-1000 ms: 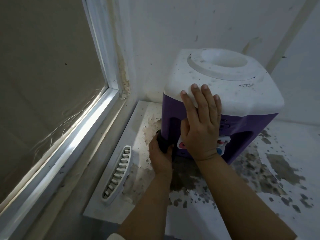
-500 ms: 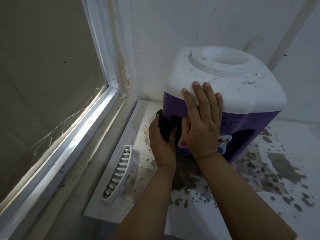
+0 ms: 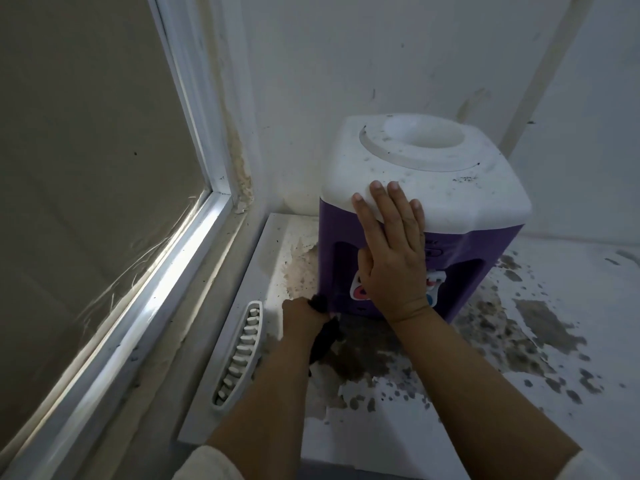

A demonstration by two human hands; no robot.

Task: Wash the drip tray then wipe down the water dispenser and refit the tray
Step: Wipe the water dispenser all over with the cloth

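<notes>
Down the dispenser's (image 3: pixel 408 202) left corner the left hand (image 3: pixel 304 315) has slid, from mid-height to the base, its cloth (image 3: pixel 325 337) with it.

Fingers gripping the dark cloth press it to the purple body's bottom edge; the right hand (image 3: pixel 394 251) lies flat, fingers straight, over the speckled white top and front. The dispenser stands in the corner on a white desk (image 3: pixel 519 427) with peeling, blotched paint. The slotted white tray (image 3: pixel 240 355) lies just left of the hand, near the window sill (image 3: pixel 138 327).
</notes>
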